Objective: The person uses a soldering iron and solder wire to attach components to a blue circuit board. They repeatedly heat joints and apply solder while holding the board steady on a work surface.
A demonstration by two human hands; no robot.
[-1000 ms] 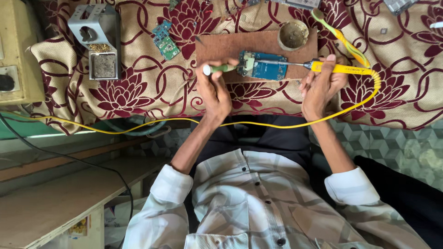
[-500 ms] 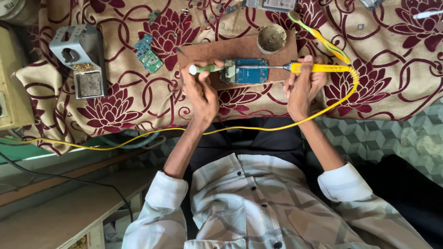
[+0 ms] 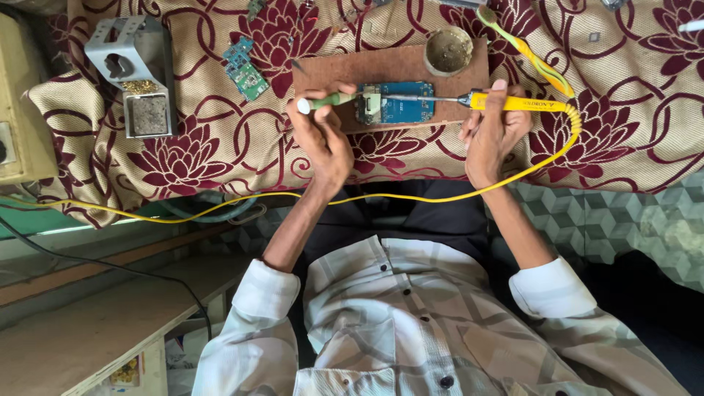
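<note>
My left hand (image 3: 323, 139) closes around a green-handled tool (image 3: 326, 102), and my right hand (image 3: 495, 128) grips a yellow-handled soldering iron (image 3: 513, 103). Both tips rest on the blue rectangular circuit board (image 3: 402, 105) lying on the brown wooden block (image 3: 352, 73). Work looks mid-way, with the board bare and unassembled.

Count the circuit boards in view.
2. A blue circuit board lies on the brown wooden block between the hands; a smaller green circuit board lies on the floral cloth. Others may be hidden.
</note>
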